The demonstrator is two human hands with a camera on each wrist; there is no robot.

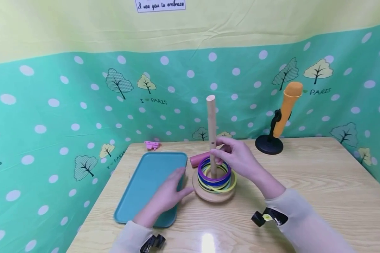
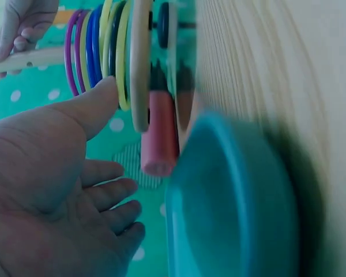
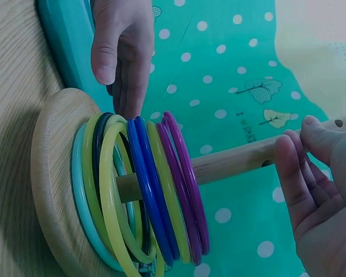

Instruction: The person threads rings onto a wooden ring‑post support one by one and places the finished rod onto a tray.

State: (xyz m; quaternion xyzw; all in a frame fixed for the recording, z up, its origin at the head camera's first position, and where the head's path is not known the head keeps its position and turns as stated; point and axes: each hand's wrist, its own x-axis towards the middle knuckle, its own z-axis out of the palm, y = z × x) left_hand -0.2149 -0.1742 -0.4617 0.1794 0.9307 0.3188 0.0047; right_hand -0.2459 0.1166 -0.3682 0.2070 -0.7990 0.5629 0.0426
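Note:
A wooden post (image 1: 211,123) rises from a round wooden base (image 1: 213,199). Several coloured rings (image 1: 214,175) in purple, blue, yellow, black and teal are stacked around its lower part. Thumb and fingertips of my right hand (image 1: 237,158) pinch the post above the rings; the right wrist view shows this hand (image 3: 328,190) from the palm side. My left hand (image 1: 168,193) is beside the base, over the right edge of a blue tray (image 1: 145,189). Its fingers are extended, and in the left wrist view the palm (image 2: 52,184) holds nothing.
A pink cylinder (image 1: 198,160) lies behind the base, seen also in the left wrist view. An orange microphone (image 1: 286,110) stands on a black stand (image 1: 269,144) at the back right. A small pink toy (image 1: 152,145) sits behind the tray, before the polka-dot curtain (image 1: 177,88).

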